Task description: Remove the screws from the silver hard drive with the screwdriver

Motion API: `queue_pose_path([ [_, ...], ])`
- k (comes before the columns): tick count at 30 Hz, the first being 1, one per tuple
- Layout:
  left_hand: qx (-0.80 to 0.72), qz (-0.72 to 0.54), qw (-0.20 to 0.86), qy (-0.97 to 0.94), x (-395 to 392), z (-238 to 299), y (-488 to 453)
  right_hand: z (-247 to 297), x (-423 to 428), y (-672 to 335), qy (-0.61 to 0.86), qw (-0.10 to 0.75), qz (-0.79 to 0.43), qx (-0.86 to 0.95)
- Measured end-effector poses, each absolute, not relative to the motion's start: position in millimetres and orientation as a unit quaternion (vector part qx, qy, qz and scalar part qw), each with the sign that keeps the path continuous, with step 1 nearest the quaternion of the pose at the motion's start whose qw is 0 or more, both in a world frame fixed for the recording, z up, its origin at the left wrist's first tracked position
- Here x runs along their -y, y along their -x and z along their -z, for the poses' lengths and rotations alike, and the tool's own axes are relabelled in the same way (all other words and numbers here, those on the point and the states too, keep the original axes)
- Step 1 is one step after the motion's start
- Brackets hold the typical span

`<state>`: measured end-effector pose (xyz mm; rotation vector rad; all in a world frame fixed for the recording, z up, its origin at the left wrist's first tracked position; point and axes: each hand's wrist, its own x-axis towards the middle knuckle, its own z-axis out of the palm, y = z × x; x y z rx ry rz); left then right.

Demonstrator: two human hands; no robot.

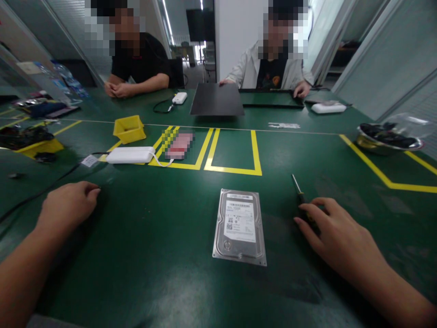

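At the lower centre of the frame, a hard drive point(239, 228) lies label up on the green table point(153, 273). Right of it, the right hand point(336, 232) has its fingers around the handle of a screwdriver point(298, 185), whose shaft points toward the upper left. At the left of the frame, the left hand point(70, 205) rests near the table with curled fingers; its thumb and forefinger meet, but I cannot tell whether they pinch something small. A black cable point(41, 196) runs behind it to a white power strip point(130, 155) at centre left, just below a yellow bin point(129, 129). At the upper right, a person in a pale jacket point(248, 64) touches a dark panel point(217, 99).
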<state>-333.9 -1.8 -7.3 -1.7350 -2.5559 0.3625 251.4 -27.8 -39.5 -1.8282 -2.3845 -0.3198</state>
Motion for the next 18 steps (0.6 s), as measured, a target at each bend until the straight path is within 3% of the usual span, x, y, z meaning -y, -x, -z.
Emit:
queue_pose_path([
  [18,0.83,-0.103,0.008,0.548,8.1,6.8,331.0,39.4,27.5,-252.8,0.594,0.068,0.096,0.796],
])
